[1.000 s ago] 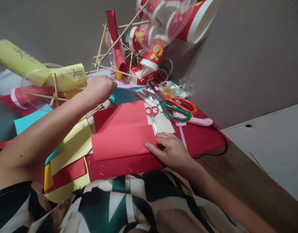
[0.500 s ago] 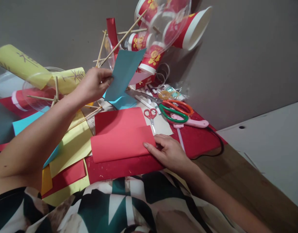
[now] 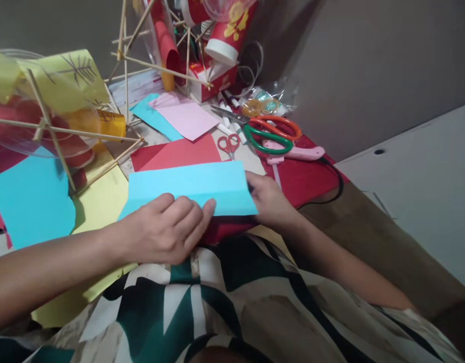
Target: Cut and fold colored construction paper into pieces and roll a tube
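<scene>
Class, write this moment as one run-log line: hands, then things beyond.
left hand: on creased blue sheet | right hand: at its right end | beyond it: red paper, small scissors, big scissors

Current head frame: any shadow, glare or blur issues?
Head view: a soft, dark shadow falls on the wall, right of the red cup; head view: small glints on the clear plastic bag; head view: right hand looks slightly soft, possibly motion blur; head view: no strong glare on the blue sheet.
</scene>
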Tool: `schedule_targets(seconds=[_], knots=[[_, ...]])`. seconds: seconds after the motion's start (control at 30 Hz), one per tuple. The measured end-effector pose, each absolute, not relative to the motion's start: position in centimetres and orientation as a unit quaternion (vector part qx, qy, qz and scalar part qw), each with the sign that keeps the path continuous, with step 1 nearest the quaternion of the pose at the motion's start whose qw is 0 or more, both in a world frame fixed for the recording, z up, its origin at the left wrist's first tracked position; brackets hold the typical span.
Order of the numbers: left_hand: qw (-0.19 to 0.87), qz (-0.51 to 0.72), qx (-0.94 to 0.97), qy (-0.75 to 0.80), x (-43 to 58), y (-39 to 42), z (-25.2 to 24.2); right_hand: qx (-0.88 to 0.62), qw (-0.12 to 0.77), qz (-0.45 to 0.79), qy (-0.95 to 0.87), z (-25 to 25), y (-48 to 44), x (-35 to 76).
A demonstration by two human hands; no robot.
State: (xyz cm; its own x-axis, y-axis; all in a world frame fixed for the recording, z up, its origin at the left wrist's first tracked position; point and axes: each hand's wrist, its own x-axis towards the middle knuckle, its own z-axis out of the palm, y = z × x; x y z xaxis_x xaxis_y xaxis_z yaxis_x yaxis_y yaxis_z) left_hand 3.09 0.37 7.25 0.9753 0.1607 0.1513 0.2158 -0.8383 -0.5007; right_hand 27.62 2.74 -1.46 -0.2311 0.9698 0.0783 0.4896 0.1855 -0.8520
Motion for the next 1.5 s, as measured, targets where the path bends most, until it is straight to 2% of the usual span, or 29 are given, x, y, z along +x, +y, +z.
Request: schedule_targets(seconds=[0.17, 0.4, 0.47, 0.6, 0.73, 0.83, 0.97, 1.1, 1.23, 1.5], knots=[[0.244, -0.041, -0.961, -0.123, 3.4, 0.1, 3.9, -0.517, 0.339, 0.411, -0.67, -0.2, 2.9, 27.8], [0.197, 0.006, -0.965, -0.171, 4.3, -0.4, 3.1, -0.512, 0.352, 0.501, -0.603, 0.5, 3.1, 28.1], [0.152, -0.022, -0.97, -0.189, 4.5, -0.4, 3.0, -0.513, 0.362, 0.512, -0.586, 0.5, 3.0, 27.9], [0.044, -0.157, -0.96, -0.228, 3.7, 0.5, 3.4, -0.524, 0.368, 0.501, -0.582, 0.4, 2.9, 27.7], [0.014, -0.188, -0.911, -0.367, 1.6, 3.1, 4.8, -0.529, 0.362, 0.464, -0.612, 0.4, 2.7, 27.8], [-0.112, -0.15, -0.846, -0.499, 0.0, 5.1, 5.3, -0.538, 0.353, 0.431, -0.633, 0.4, 2.5, 27.8], [-0.35, -0.117, -0.771, -0.519, -1.3, 6.1, 4.6, -0.546, 0.351, 0.409, -0.642, 0.5, 2.5, 27.7], [-0.444, -0.135, -0.723, -0.512, -1.7, 6.1, 3.9, -0.549, 0.345, 0.407, -0.643, 0.6, 2.6, 27.7], [-0.475, -0.144, -0.69, -0.527, -1.6, 5.9, 3.9, -0.562, 0.363, 0.401, -0.626, 0.5, 2.8, 27.5], [-0.437, -0.194, -0.704, -0.524, -1.2, 5.1, 3.9, -0.569, 0.383, 0.38, -0.621, 0.5, 2.6, 27.1]])
